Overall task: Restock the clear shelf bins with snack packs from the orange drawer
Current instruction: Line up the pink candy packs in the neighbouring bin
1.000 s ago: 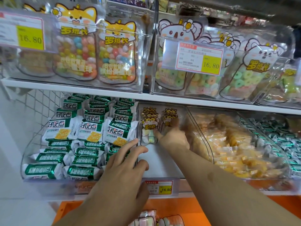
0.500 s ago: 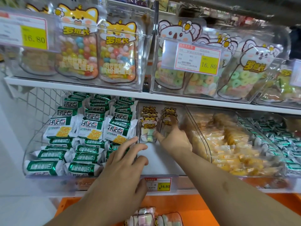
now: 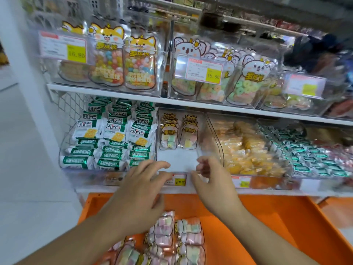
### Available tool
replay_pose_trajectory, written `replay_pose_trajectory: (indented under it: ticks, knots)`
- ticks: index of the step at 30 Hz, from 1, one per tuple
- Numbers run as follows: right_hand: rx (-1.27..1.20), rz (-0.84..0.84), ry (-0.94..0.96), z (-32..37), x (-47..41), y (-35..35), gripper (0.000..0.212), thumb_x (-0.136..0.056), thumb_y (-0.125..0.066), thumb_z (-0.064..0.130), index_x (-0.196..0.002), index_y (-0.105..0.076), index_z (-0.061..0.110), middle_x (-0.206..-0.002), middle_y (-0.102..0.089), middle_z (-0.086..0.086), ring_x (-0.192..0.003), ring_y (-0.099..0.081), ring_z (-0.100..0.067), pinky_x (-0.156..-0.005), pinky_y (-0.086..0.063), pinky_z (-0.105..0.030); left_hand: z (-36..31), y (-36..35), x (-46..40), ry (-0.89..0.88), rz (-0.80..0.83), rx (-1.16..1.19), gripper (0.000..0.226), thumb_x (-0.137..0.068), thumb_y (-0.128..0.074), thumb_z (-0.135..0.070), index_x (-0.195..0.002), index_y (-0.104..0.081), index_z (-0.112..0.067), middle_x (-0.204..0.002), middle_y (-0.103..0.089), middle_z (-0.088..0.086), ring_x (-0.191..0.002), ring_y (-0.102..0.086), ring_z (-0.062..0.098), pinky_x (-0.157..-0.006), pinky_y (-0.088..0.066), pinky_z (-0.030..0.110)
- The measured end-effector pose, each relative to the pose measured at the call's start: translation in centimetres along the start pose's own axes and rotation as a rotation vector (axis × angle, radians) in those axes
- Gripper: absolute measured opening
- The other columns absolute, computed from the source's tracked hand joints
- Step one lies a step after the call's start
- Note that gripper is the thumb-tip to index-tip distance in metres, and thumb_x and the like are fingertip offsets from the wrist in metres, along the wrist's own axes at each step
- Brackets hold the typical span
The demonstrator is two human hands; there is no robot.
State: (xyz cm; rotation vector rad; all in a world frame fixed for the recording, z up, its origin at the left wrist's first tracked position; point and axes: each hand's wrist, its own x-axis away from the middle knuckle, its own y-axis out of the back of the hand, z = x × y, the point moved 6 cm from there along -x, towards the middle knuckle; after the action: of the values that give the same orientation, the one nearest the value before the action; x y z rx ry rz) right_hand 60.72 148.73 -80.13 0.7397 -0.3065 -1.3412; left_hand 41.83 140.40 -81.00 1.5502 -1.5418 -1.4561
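Nearest, marshmallow packs [image 3: 172, 236] lie flat in a loose heap in the orange drawer [image 3: 267, 226], pulled out below the shelf so stock sits right under the bin it feeds. Both hands hover above the drawer's back edge, in front of the shelf lip. Left hand [image 3: 139, 199] is spread, fingers relaxed, holding nothing, fingertips near the price tag [image 3: 179, 181]. Right hand [image 3: 214, 184] has fingers loosely curled, blurred; no pack visible in it, looks empty, thumb side near the bin front. Judgement: between placements, hands likely heading down for more packs.

Next back, middle bin [image 3: 177, 161] is mostly bare white floor; only two short rows of standing packs [image 3: 179, 132] at the rear, upright and face-out so the labels read. Plenty of room left, so restock is early or mid.

Left of it, green biscuit packs [image 3: 108, 138] fill their bin, stacked in tiers. Right, yellow wrapped snacks [image 3: 244, 148] are piled loose, then green-wrapped candies [image 3: 305, 157] beyond.

Upper shelf [image 3: 114, 88] is a white board carrying clear bins of candy bags [image 3: 122, 60] and ring gummies [image 3: 242, 81], with yellow 16.80 tags clipped on the front. Wire mesh side panel at left; pale floor and wall beyond. Far right is blurred, can't tell.
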Motion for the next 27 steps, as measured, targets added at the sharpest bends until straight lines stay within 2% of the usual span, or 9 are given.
replay_pose_trajectory:
  ticks: [3,7,9,11,13,17,21,25,27]
  knots:
    - [0.117,0.010,0.098,-0.3,4.1,0.0,0.022,-0.097,-0.069,0.019,-0.117,-0.060,0.022,-0.108,-0.057,0.014,-0.102,-0.054,-0.004,-0.090,-0.043,-0.019,-1.2,-0.7,2.5,0.018,0.024,0.058,0.043,-0.096,-0.056,-0.036,-0.139,-0.053,-0.033,-0.148,-0.036,-0.015,-0.141,-0.031,0.012,-0.118,-0.034,0.042]
    - [0.128,0.143,-0.013,-4.7,8.1,-3.3,0.013,-0.090,-0.070,0.013,-0.097,-0.061,0.019,-0.092,-0.063,0.002,-0.089,-0.063,-0.022,-0.078,-0.055,-0.041,-2.0,-4.5,6.3,0.145,0.152,0.183,0.041,-0.099,-0.058,-0.033,-0.140,-0.053,-0.029,-0.143,-0.036,-0.020,-0.127,-0.044,0.002,-0.102,-0.039,0.017]
    - [0.166,0.268,-0.132,-7.7,9.8,-5.5,0.011,-0.092,-0.070,0.015,-0.097,-0.060,0.016,-0.093,-0.065,-0.003,-0.089,-0.066,-0.027,-0.075,-0.056,-0.045,-1.4,-7.3,8.5,0.231,0.254,0.228,0.040,-0.099,-0.061,-0.033,-0.138,-0.054,-0.031,-0.140,-0.037,-0.021,-0.114,-0.051,0.000,-0.094,-0.048,0.021]
    - [0.202,0.407,-0.249,-10.9,11.3,-7.6,0.013,-0.095,-0.069,0.021,-0.104,-0.059,0.019,-0.100,-0.065,-0.002,-0.088,-0.068,-0.026,-0.070,-0.057,-0.042,0.1,-10.3,10.9,0.333,0.351,0.251,0.043,-0.098,-0.064,-0.032,-0.140,-0.054,-0.030,-0.142,-0.039,-0.017,-0.113,-0.055,0.004,-0.097,-0.051,0.028]
    - [0.279,0.522,-0.296,-13.8,12.2,-9.2,0.026,-0.095,-0.069,0.027,-0.118,-0.058,0.022,-0.112,-0.062,-0.002,-0.088,-0.065,-0.021,-0.071,-0.056,-0.038,2.2,-12.9,13.1,0.447,0.435,0.243,0.050,-0.097,-0.067,-0.033,-0.144,-0.053,-0.027,-0.148,-0.040,-0.011,-0.125,-0.053,0.011,-0.104,-0.048,0.030]
    - [0.328,0.666,-0.391,-18.2,12.8,-11.4,0.065,-0.092,-0.075,0.032,-0.149,-0.046,0.022,-0.144,-0.050,-0.006,-0.112,-0.061,-0.024,-0.077,-0.048,-0.027,6.3,-17.3,15.7,0.587,0.561,0.201,0.055,-0.091,-0.070,-0.034,-0.143,-0.054,-0.023,-0.145,-0.046,0.000,-0.137,-0.047,0.022,-0.109,-0.045,0.035]
    - [0.284,0.767,-0.421,-20.6,12.8,-14.4,0.081,-0.087,-0.081,0.038,-0.157,-0.040,0.035,-0.159,-0.040,-0.001,-0.136,-0.052,-0.027,-0.102,-0.051,-0.035,8.5,-21.3,16.0,0.684,0.608,0.243,0.071,-0.086,-0.075,-0.034,-0.151,-0.047,-0.023,-0.154,-0.040,0.002,-0.143,-0.044,0.024,-0.115,-0.042,0.037]
    - [0.230,0.859,-0.363,-20.6,13.1,-19.6,0.079,-0.089,-0.080,0.038,-0.157,-0.041,0.029,-0.159,-0.041,-0.001,-0.141,-0.046,-0.021,-0.103,-0.041,-0.025,10.1,-25.5,17.0,0.790,0.697,0.289,0.108,-0.075,-0.085,-0.047,-0.163,-0.026,-0.029,-0.168,-0.022,0.004,-0.152,-0.030,0.027,-0.119,-0.036,0.041]
    - [0.269,0.905,-0.345,-20.6,13.4,-22.3,0.090,-0.087,-0.079,0.047,-0.162,-0.032,0.029,-0.161,-0.037,-0.005,-0.146,-0.040,-0.027,-0.111,-0.041,-0.034,10.6,-26.9,17.5,0.835,0.680,0.298,0.112,-0.074,-0.086,-0.048,-0.162,-0.021,-0.029,-0.161,-0.028,0.007,-0.147,-0.034,0.030,-0.112,-0.039,0.038]
